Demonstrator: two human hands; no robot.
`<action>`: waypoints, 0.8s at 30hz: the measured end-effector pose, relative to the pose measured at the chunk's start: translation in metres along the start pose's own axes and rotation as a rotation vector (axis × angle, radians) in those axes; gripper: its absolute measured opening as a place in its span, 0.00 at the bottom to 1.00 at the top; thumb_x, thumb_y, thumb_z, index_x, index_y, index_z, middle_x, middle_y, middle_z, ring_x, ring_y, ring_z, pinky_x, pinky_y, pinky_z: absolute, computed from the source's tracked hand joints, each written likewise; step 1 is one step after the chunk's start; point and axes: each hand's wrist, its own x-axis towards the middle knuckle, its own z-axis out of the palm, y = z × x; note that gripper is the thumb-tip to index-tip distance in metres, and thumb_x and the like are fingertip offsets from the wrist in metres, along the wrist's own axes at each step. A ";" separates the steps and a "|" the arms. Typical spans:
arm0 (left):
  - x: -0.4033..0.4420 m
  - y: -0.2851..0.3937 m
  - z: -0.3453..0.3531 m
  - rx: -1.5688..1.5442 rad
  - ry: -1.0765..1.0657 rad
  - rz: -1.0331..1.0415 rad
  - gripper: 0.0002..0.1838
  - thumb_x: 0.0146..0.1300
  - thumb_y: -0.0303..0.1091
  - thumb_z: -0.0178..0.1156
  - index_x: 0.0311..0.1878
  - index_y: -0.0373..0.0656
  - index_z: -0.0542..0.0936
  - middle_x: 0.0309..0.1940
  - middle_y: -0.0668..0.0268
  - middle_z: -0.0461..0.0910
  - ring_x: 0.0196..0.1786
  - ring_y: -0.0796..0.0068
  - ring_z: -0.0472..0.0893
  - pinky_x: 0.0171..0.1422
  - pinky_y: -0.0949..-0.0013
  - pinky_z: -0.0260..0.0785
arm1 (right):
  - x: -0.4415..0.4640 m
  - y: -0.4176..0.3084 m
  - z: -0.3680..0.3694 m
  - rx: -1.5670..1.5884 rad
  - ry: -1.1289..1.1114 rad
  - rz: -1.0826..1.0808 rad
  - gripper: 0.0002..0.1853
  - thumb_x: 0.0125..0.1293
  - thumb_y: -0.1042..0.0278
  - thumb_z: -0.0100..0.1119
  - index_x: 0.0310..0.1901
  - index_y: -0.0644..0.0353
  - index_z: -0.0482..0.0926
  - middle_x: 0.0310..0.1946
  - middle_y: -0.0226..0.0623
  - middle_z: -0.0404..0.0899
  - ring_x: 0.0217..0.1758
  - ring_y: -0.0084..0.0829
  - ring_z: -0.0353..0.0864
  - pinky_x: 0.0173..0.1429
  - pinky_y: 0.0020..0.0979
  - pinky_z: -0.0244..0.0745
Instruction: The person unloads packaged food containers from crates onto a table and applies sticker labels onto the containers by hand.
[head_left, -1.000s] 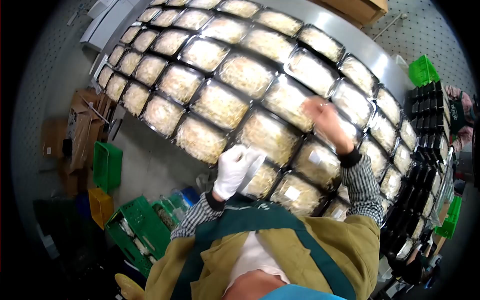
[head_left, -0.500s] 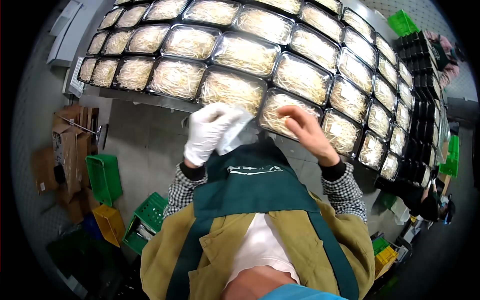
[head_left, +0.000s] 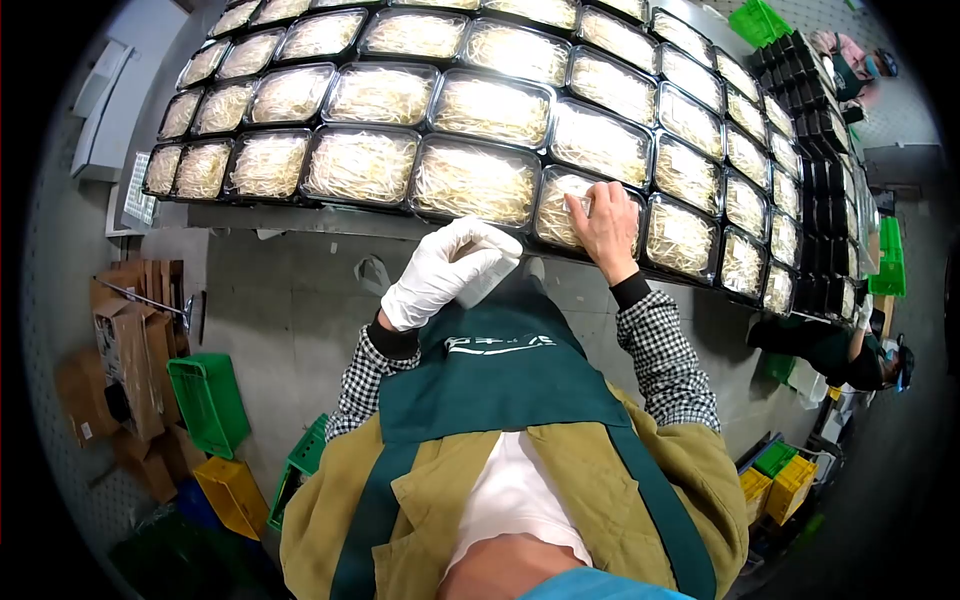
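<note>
My left hand (head_left: 440, 272), in a white glove, is closed on a small whitish sheet (head_left: 486, 284) just in front of the table edge. Bare, with bent fingers a little apart, my right hand (head_left: 608, 228) rests on the clear lid of a black tray of bean sprouts (head_left: 558, 212) in the front row. Whether anything lies under its fingertips is hidden. Left of that tray sits another sprout tray (head_left: 475, 185) with no label visible. To the right, a sprout tray (head_left: 680, 238) carries a pale label on its lid.
Rows of lidded sprout trays (head_left: 380, 95) cover the table. Stacked black trays (head_left: 815, 180) stand at its right end, with two other people (head_left: 850, 350) nearby. Green crates (head_left: 208, 400), a yellow crate (head_left: 232, 495) and cardboard boxes (head_left: 130, 350) lie on the floor to the left.
My right hand has come down onto the front-row tray's lid from above it. My left hand has shifted slightly right and down, still with the sheet. The view has moved a little.
</note>
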 end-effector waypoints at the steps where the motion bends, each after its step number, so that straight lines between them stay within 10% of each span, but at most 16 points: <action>1: 0.001 -0.002 -0.001 -0.015 0.023 -0.024 0.08 0.65 0.26 0.54 0.45 0.37 0.79 0.39 0.67 0.81 0.39 0.83 0.78 0.45 0.79 0.71 | 0.001 0.002 0.002 0.044 0.066 0.012 0.10 0.60 0.61 0.59 0.32 0.57 0.74 0.35 0.38 0.73 0.41 0.40 0.73 0.45 0.39 0.64; 4: 0.014 -0.003 0.005 0.042 0.048 -0.024 0.07 0.65 0.27 0.54 0.43 0.37 0.79 0.37 0.68 0.81 0.37 0.84 0.78 0.43 0.79 0.71 | -0.001 0.004 -0.003 0.275 0.206 0.091 0.07 0.62 0.67 0.55 0.37 0.61 0.75 0.34 0.42 0.74 0.38 0.42 0.73 0.41 0.39 0.67; 9: 0.038 -0.018 0.022 0.390 0.237 0.051 0.11 0.59 0.34 0.63 0.26 0.37 0.78 0.20 0.68 0.74 0.24 0.84 0.70 0.28 0.74 0.64 | -0.027 -0.063 -0.057 1.330 -0.486 0.302 0.11 0.66 0.64 0.57 0.39 0.65 0.78 0.35 0.28 0.77 0.41 0.17 0.73 0.46 0.22 0.68; 13: 0.051 -0.004 0.018 0.279 -0.006 -0.136 0.05 0.57 0.29 0.63 0.34 0.37 0.82 0.29 0.68 0.81 0.32 0.84 0.77 0.36 0.77 0.69 | 0.030 -0.007 -0.047 1.037 -0.102 0.283 0.11 0.66 0.65 0.56 0.36 0.67 0.78 0.29 0.29 0.79 0.33 0.15 0.74 0.38 0.22 0.70; 16: 0.054 0.007 0.011 0.108 0.039 -0.144 0.06 0.58 0.27 0.62 0.37 0.36 0.82 0.34 0.68 0.81 0.36 0.83 0.77 0.42 0.79 0.70 | 0.094 0.054 -0.010 0.346 0.203 0.010 0.11 0.62 0.61 0.59 0.30 0.61 0.76 0.28 0.39 0.76 0.33 0.39 0.75 0.38 0.37 0.68; 24: 0.086 0.028 0.011 0.005 0.228 -0.134 0.09 0.63 0.30 0.59 0.43 0.37 0.80 0.32 0.70 0.80 0.33 0.85 0.76 0.38 0.79 0.69 | 0.122 0.058 0.022 0.110 0.218 -0.002 0.13 0.59 0.64 0.58 0.42 0.62 0.73 0.35 0.42 0.75 0.39 0.42 0.75 0.45 0.39 0.68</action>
